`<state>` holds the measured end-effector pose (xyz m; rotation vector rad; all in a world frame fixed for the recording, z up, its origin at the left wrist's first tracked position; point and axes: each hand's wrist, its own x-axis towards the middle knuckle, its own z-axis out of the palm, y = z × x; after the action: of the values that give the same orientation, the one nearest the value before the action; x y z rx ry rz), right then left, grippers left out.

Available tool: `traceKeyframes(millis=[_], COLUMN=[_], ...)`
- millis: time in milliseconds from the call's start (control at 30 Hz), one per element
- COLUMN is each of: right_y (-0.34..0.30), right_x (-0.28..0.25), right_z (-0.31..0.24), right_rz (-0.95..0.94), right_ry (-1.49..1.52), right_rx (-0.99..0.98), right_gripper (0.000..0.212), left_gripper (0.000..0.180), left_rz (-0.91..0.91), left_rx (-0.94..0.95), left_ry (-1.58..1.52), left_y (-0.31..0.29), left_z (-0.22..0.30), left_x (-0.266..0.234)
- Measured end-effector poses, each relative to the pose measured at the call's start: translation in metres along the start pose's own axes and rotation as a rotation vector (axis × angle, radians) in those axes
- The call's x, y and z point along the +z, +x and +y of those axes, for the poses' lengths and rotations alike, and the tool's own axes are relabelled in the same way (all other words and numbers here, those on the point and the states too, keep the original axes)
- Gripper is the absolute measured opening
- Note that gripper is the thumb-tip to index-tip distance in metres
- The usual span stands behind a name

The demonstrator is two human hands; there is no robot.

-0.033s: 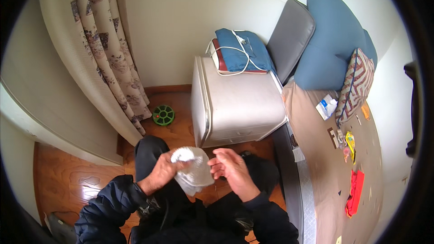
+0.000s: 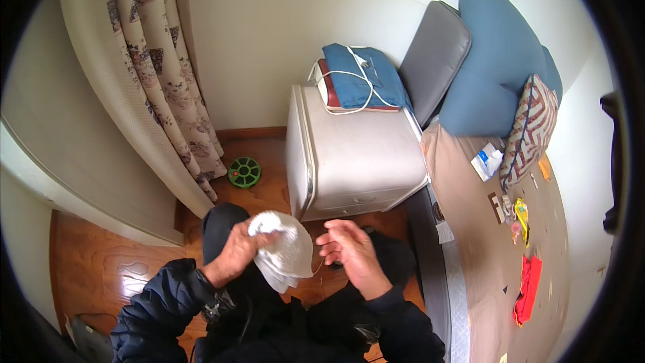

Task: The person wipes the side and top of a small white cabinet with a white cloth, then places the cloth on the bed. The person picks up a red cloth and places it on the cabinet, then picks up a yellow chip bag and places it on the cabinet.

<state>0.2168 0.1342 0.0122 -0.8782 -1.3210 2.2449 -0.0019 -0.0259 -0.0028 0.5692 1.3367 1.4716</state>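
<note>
My left hand point(image 2: 238, 249) is closed on the edge of a whitish, crinkled, rounded piece of thin material point(image 2: 287, 255) with a silvery sheen. Layers of it hang down over my lap. What it is exactly I cannot make out. Just to its right is my right hand point(image 2: 354, 255), held apart from the piece with its fingers curled. A fine pale thread point(image 2: 318, 269) runs from the piece's right edge to those fingers, which appear to hold it; their tips are partly hidden.
A pale bedside cabinet point(image 2: 363, 154) stands ahead, bearing a blue folded cloth item point(image 2: 369, 77) with a white cord. At right, the bed point(image 2: 463, 228) holds a red pouch point(image 2: 528, 289), a white packet point(image 2: 487, 161) and cushions point(image 2: 531, 131). On the floor lies a green round compartmented thing point(image 2: 244, 172).
The whitish piece has tilted and shifted slightly left and down in my left hand. My right hand has moved a little to the right, and the thread shows more clearly between them.
</note>
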Motion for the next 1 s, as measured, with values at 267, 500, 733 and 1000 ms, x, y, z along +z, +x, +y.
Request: traceKeyframes(millis=[267,500,733,1000], right_y=[0.069,0.163,0.16,0.164], right_x=[-0.05,-0.06,-0.02,-0.007], right_z=[-0.027,-0.008,-0.008,-0.019], right_rz=[0.242,0.478,0.261,-0.007], right_ry=[-0.208,-0.62,-0.639,-0.72], right_rx=[-0.351,-0.664,-0.422,-0.188], right_gripper=[0.021,0.021,0.025,0.03], left_gripper=[0.033,0.037,0.044,0.037], left_rz=[0.225,0.277,0.393,0.453], left_rx=[0.224,0.226,0.293,0.698], left_ry=[-0.087,0.152,0.363,0.631], left_y=[0.079,0.207,0.364,0.458], left_z=[0.058,0.041,0.036,0.026], left_x=[-0.059,-0.099,-0.12,-0.077])
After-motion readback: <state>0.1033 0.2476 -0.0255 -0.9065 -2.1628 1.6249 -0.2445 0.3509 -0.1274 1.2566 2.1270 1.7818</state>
